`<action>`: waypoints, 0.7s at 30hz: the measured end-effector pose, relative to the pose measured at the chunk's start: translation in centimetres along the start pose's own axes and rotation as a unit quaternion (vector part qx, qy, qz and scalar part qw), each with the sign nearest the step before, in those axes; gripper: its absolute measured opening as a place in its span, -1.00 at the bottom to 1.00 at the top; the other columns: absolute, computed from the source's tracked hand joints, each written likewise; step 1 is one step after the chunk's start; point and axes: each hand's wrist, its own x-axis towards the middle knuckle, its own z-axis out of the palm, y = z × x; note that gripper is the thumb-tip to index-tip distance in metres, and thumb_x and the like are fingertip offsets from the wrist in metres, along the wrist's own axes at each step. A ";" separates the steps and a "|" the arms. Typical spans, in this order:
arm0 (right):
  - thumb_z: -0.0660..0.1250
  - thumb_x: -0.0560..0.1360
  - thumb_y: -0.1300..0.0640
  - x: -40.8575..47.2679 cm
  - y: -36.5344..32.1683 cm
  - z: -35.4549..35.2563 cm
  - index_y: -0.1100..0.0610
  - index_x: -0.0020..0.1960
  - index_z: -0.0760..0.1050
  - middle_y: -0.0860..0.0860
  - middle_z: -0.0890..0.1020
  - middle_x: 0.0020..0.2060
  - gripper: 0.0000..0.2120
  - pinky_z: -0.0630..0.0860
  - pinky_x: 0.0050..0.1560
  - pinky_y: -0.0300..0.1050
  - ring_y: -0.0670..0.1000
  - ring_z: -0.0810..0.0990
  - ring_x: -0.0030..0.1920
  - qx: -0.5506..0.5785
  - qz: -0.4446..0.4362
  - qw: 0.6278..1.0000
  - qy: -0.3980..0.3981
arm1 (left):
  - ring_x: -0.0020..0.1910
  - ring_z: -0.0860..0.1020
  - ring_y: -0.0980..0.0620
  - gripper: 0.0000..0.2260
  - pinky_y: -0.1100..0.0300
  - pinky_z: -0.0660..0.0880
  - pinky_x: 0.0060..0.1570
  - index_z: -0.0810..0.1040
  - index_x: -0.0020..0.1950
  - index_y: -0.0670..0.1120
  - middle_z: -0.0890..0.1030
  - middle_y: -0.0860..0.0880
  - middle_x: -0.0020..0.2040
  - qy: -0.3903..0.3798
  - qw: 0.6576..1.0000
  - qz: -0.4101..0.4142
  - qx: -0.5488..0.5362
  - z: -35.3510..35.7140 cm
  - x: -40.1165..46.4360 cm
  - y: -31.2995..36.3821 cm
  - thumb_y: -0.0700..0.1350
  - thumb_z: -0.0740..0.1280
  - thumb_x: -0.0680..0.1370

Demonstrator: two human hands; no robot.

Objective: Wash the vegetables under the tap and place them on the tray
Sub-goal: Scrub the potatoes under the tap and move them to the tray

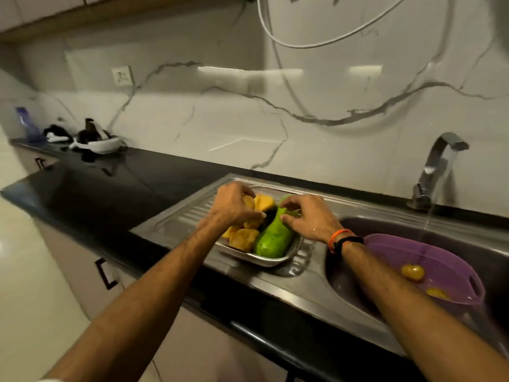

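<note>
Steel tray (278, 261) on the sink's drainboard, tap (440, 164) running. Green gourd (274, 235) lies along the tray's right side, long axis running near edge to far edge. Right hand (305, 216) pinches its far end; left hand (234, 206) curls round a yellow piece (249, 202). Gourd looks wet, slick, weighty: better gripped mid-body.

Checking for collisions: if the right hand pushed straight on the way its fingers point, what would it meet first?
Probably the green vegetable in the steel tray; the right hand already seems to touch it.
</note>
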 end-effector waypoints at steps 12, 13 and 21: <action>0.44 0.48 -0.05 0.1 -2.3 3.5 0.05 0.12 0.64 -0.01 0.66 0.08 -0.73 0.42 0.09 -0.21 -0.02 0.57 0.09 -0.009 -0.025 1.000 -0.010 | 0.16 0.60 0.07 -0.31 0.23 0.48 0.16 0.56 0.31 -0.06 0.65 0.00 0.16 -0.083 0.995 -0.019 -0.047 -1.7 -2.0 -4.6 0.16 0.62 0.25; 0.44 0.49 -0.06 0.0 -2.1 3.6 0.05 0.12 0.64 -0.01 0.66 0.09 -0.73 0.42 0.10 -0.21 -0.02 0.57 0.10 -0.008 -0.024 1.000 -0.010 | 0.16 0.59 0.07 -0.31 0.21 0.48 0.17 0.55 0.31 -0.06 0.65 0.00 0.17 -0.095 0.994 -0.020 -0.046 -1.6 -2.2 -4.8 0.17 0.61 0.27; 0.41 0.51 -0.05 -0.8 -2.1 2.8 0.05 0.16 0.62 -0.05 0.64 0.11 -0.72 0.37 0.08 -0.25 -0.11 0.53 0.08 0.020 -0.012 1.000 0.014 | 0.16 0.59 0.06 -0.28 0.15 0.51 0.21 0.53 0.34 -0.05 0.63 0.00 0.21 -0.131 0.991 0.006 -0.012 -1.1 -2.6 -4.1 0.19 0.61 0.26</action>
